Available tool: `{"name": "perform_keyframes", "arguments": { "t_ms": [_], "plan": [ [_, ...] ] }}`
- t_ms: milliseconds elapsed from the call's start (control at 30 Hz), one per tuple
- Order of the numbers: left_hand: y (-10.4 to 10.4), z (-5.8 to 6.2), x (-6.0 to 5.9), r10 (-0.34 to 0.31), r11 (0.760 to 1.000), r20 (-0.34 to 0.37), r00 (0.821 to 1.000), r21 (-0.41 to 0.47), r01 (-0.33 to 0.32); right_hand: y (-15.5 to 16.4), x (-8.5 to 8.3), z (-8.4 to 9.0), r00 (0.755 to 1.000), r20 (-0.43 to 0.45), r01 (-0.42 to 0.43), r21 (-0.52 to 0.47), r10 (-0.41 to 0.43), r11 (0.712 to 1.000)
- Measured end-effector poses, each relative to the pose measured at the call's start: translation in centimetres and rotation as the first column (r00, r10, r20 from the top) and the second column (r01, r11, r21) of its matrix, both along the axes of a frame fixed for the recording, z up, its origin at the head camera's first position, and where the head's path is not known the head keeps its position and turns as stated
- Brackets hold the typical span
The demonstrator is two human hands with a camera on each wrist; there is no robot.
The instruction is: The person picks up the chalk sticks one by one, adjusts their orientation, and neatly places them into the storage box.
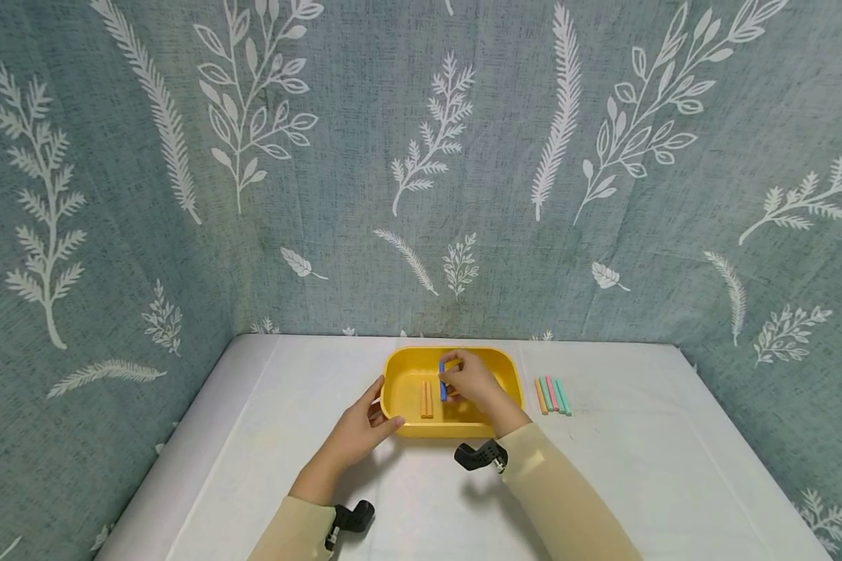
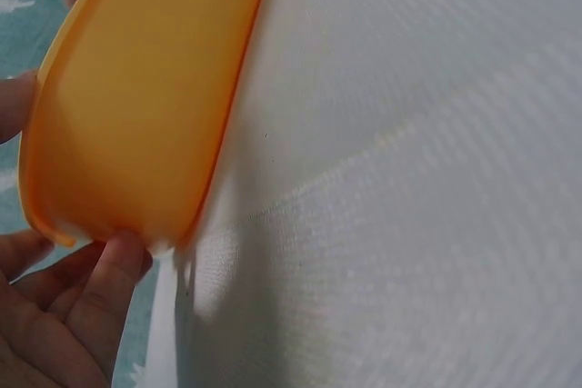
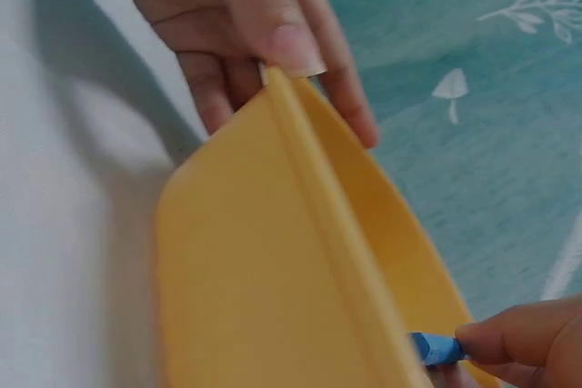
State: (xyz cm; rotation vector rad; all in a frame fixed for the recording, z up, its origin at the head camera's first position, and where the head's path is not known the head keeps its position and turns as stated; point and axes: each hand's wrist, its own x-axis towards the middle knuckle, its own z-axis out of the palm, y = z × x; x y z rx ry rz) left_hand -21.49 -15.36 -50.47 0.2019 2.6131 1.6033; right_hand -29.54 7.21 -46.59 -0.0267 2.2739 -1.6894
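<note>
The place looks like a small screened-off filming nook; whether it belongs to a home, a lab or an office cannot be told. Blue-green, cloth-like hangings with white leaf sprigs wall it in at ten, twelve and two o'clock. A white-covered table reaches down to six o'clock, where black wrist cameras point to recording.

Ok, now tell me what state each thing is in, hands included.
Yellow tray: right side up on the white table, open-topped.
Left hand: gripping the tray's left end.
Right hand: pinching the blue stick.
Blue stick: held at the tray.
Two orange sticks: lying side by side inside the tray.
Loose sticks: lying on the table, right of the tray.
</note>
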Motion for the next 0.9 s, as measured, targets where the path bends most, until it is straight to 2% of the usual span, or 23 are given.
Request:
{"name": "perform_keyframes", "arguments": {
  "t_ms": [200, 533, 900],
  "plan": [
    [0.0, 0.0, 0.0, -0.003, 1.000, 0.001, 1.000, 0.023, 0.003, -0.7, -0.2, -1.2, 1.000, 0.012, 0.008, 0.036, -0.009, 0.999],
    [-0.1, -0.2, 0.1, -0.006, 1.000, -0.010, 1.000, 0.019, 0.006, -1.4, -0.7, -2.3, 1.000, 0.016, 0.007, 0.152, -0.010, 0.988],
    [-0.1, -0.2, 0.0, -0.017, 1.000, -0.020, 1.000, 0.018, 0.018, -1.9, -0.8, -2.8, 0.999, 0.033, -0.007, 0.248, -0.001, 0.969]
  ]
}}
